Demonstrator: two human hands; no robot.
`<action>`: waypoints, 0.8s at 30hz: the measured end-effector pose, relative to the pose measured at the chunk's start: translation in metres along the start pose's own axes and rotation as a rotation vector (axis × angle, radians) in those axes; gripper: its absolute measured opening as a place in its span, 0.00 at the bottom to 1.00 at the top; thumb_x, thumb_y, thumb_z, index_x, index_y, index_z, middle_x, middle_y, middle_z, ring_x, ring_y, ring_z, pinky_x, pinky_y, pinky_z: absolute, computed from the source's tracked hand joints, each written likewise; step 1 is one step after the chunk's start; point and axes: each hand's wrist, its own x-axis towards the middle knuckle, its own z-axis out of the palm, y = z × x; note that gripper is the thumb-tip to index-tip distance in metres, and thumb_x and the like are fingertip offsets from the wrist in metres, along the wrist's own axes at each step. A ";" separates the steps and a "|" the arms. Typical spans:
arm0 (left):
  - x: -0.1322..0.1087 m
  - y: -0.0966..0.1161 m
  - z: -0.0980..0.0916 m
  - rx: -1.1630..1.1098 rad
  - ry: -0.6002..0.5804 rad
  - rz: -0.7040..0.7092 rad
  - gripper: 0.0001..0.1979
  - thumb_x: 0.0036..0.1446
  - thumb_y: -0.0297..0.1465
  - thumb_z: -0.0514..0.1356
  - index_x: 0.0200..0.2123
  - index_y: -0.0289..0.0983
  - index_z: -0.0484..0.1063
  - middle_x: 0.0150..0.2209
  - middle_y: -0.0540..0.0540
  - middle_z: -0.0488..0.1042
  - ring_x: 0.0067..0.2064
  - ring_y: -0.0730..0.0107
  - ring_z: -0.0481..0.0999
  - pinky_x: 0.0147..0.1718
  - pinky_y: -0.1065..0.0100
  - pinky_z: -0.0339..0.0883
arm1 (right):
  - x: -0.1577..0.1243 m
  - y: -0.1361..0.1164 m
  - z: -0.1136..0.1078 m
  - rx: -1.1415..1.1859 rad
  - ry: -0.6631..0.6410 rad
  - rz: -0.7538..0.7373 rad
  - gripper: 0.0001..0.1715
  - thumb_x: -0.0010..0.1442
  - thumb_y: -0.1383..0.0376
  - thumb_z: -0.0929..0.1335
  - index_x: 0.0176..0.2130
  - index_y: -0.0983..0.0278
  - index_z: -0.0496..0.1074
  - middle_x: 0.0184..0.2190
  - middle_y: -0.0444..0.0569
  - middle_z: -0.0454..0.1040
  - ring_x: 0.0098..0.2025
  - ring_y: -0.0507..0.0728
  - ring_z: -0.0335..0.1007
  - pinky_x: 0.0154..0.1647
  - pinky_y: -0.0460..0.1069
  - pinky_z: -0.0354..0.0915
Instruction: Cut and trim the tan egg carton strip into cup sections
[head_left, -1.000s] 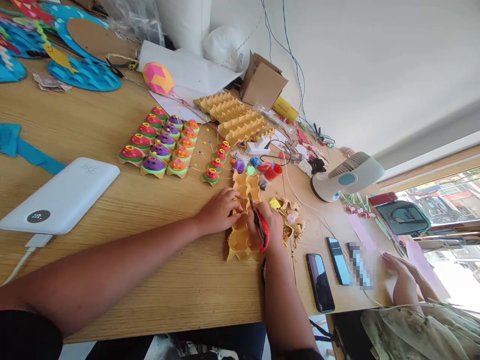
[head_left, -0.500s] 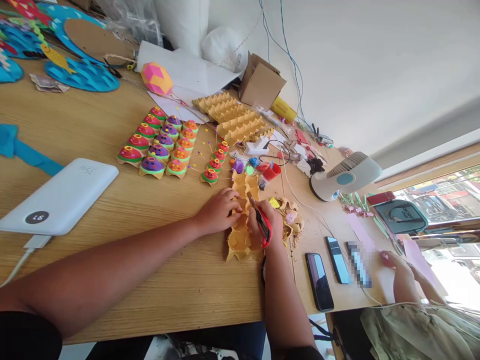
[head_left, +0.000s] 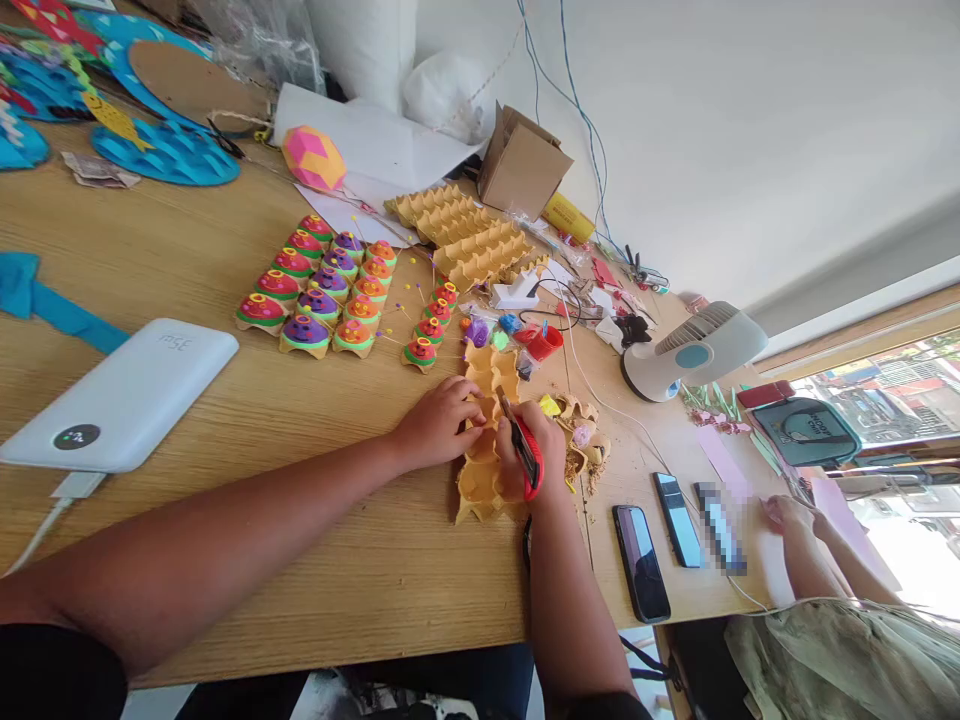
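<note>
In the middle of the table lies a yellow-brown egg carton piece (head_left: 478, 485) with its cups facing up. My left hand (head_left: 439, 425) grips its left edge, fingers bent over the rim and cups. A red and black utility knife (head_left: 531, 462) is wrapped in my right hand (head_left: 551, 440), its blade end pointing away from me over the carton. Whether the blade is in the cardboard cannot be made out. Just beyond are painted egg-cup strips with little faces: red ones (head_left: 277, 285), purple ones (head_left: 319, 300), orange ones (head_left: 364, 310) and a short red strip (head_left: 430, 330).
A white power bank (head_left: 127, 390) lies at the left. More egg carton pieces (head_left: 480, 250), a cardboard box (head_left: 523, 165) and a small fan (head_left: 694, 350) stand farther back. Phones (head_left: 640, 560) lie on the right, where another person's hands (head_left: 795, 520) rest at the table.
My hands and the carton stay almost in place; the knife tilts slightly. At the right, the other person's hands have shifted a little.
</note>
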 end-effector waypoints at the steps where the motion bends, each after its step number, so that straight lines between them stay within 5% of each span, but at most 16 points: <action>1: 0.000 0.000 0.000 -0.001 0.000 0.004 0.04 0.59 0.30 0.63 0.34 0.38 0.79 0.49 0.41 0.72 0.56 0.54 0.69 0.58 0.51 0.66 | 0.000 0.001 0.001 0.006 -0.009 0.009 0.10 0.63 0.57 0.64 0.35 0.59 0.69 0.25 0.44 0.74 0.27 0.55 0.70 0.29 0.47 0.59; 24: 0.000 0.000 0.000 -0.012 0.014 -0.003 0.04 0.59 0.29 0.63 0.34 0.38 0.79 0.49 0.41 0.72 0.56 0.54 0.69 0.58 0.50 0.66 | 0.000 0.005 0.006 0.009 -0.020 -0.023 0.08 0.64 0.58 0.64 0.35 0.59 0.68 0.25 0.43 0.73 0.27 0.55 0.70 0.30 0.47 0.59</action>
